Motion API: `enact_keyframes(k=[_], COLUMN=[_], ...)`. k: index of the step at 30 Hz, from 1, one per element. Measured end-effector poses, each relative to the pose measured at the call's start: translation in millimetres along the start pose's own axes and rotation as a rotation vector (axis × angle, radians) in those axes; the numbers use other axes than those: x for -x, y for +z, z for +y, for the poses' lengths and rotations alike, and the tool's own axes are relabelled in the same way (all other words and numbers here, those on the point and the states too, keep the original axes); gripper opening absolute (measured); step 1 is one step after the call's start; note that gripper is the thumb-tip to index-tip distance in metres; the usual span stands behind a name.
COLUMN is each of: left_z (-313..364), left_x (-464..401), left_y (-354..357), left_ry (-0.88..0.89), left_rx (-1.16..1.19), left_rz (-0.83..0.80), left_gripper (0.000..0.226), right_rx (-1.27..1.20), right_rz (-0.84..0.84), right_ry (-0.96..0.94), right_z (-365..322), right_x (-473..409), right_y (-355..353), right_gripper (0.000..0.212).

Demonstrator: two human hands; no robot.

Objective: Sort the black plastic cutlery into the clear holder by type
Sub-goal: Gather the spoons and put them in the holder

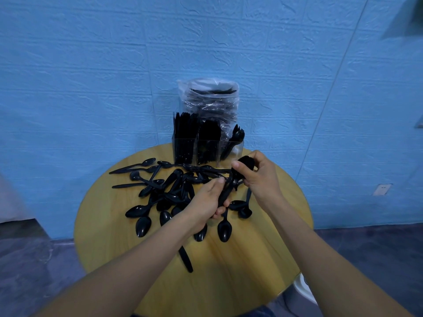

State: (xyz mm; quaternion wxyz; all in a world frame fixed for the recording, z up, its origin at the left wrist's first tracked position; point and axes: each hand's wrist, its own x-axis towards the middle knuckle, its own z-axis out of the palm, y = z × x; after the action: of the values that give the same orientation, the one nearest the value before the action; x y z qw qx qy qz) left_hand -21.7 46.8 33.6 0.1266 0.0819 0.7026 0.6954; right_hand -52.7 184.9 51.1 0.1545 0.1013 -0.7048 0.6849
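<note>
Beyond both hands: clear holder (207,148); left hand (209,200) and nearer right hand (257,172) grip one spoon bundle (231,183), long axis toward it.

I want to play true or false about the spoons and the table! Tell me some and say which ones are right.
1. The table is round and wooden. True.
2. Both hands hold a bundle of spoons. True: the left hand grips the handles, the right hand the bowl ends.
3. The clear holder is empty. False: black cutlery stands in its compartments.
4. The loose spoons on the table are white. False: they are black.
5. The wall is blue. True.
</note>
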Motion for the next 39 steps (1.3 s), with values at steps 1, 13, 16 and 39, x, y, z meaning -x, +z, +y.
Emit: enact_keyframes(k=[1, 13, 16, 39], left_z=[0, 0, -2, -21], left_x=[1, 9, 11, 9], left_y=[1, -11, -16, -16], left_ry=[0.031, 0.047, -0.037, -0.057], left_rx=[-0.029, -0.216, -0.125, -0.129], left_rz=[0.0, -0.205, -0.234, 0.164], left_gripper=[0.041, 0.028, 0.027, 0.038], right_rx=[0.038, 0.232, 0.244, 1.0], right_rz=[-0.005, -0.055, -0.037, -0.004], right_ry=[0.004, -0.064, -0.055, 0.474], right_z=[1, 19, 22, 60], right_x=[-1, 4, 8, 34], right_y=[1, 8, 13, 1], right_gripper=[0.032, 0.024, 0.029, 0.068])
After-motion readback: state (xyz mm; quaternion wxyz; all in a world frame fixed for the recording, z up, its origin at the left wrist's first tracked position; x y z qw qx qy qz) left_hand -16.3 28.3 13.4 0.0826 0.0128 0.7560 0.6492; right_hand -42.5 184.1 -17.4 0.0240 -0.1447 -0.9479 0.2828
